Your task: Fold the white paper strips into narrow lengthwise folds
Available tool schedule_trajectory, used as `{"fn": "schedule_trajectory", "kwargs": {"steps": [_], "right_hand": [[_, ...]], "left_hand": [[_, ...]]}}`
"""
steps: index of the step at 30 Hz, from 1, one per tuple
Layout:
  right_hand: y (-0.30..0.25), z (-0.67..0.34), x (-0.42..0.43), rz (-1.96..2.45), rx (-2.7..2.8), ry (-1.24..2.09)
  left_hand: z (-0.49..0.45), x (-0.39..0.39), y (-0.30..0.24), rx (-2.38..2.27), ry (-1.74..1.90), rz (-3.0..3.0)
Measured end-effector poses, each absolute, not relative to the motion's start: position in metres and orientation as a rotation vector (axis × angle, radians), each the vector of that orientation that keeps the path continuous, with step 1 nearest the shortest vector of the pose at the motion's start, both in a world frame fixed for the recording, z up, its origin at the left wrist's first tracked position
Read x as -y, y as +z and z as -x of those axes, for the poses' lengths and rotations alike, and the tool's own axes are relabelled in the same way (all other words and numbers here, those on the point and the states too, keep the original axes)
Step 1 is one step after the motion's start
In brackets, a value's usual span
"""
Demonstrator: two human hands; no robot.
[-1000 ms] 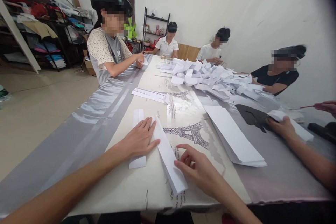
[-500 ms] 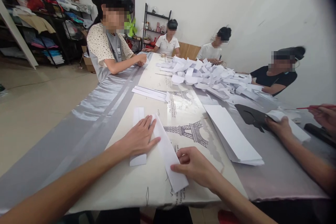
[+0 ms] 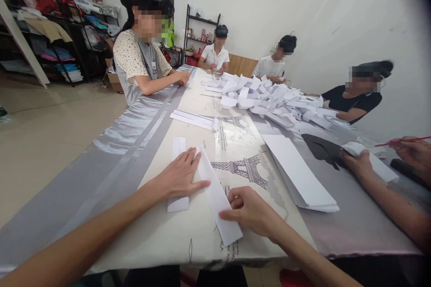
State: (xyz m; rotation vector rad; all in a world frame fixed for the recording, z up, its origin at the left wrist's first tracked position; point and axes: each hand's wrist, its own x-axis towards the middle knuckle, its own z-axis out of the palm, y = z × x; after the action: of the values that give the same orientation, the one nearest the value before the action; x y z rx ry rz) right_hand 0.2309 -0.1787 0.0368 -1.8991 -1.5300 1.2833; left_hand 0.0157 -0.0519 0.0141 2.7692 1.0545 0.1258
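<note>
A folded white paper strip [image 3: 218, 199] lies slanted on the tablecloth in front of me. My left hand [image 3: 182, 172] rests flat across its upper end, fingers stretched out and the thumb on the strip. Partly under that same hand is another white paper strip [image 3: 178, 205]. At the lower right edge of the slanted strip, my right hand [image 3: 251, 210] pinches the paper between thumb and curled fingers.
To the right lies a stack of long white papers [image 3: 299, 170]. Beyond it is a big heap of folded papers [image 3: 266, 94]. More strips [image 3: 191, 119] lie ahead. A co-worker's hands [image 3: 362, 166] with a red stick-like tool work at right; other people sit around the table.
My left thumb has slid a little right, farther onto the slanted strip. My right hand keeps its pinch. The person at the far end has brought a hand in toward some paper.
</note>
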Motion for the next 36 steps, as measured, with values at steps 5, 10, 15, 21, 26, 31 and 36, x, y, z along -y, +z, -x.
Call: {"fn": "schedule_trajectory", "kwargs": {"steps": [5,10,15,21,26,31,36], "right_hand": [[0.039,-0.230,0.177,1.951,1.596,1.180],[0.036,-0.233,0.175,1.940,1.480,1.380],[0.037,-0.234,0.171,1.916,1.378,1.516],[0.039,-0.236,0.171,1.921,1.460,1.505],[0.031,-0.239,0.187,1.905,1.545,1.357],[0.023,-0.238,0.197,1.930,1.498,1.243],[0.031,-0.239,0.195,1.953,1.613,1.247]], "left_hand": [[-0.014,0.051,0.016,-1.050,0.094,-2.712],[-0.013,0.049,0.014,-1.038,0.111,-2.686],[-0.012,0.048,0.012,-1.028,0.114,-2.704],[-0.013,0.048,0.012,-1.025,0.110,-2.738],[-0.013,0.048,0.012,-1.025,0.132,-2.738],[-0.014,0.048,0.012,-1.020,0.138,-2.743],[-0.013,0.046,0.010,-1.022,0.108,-2.761]]}}
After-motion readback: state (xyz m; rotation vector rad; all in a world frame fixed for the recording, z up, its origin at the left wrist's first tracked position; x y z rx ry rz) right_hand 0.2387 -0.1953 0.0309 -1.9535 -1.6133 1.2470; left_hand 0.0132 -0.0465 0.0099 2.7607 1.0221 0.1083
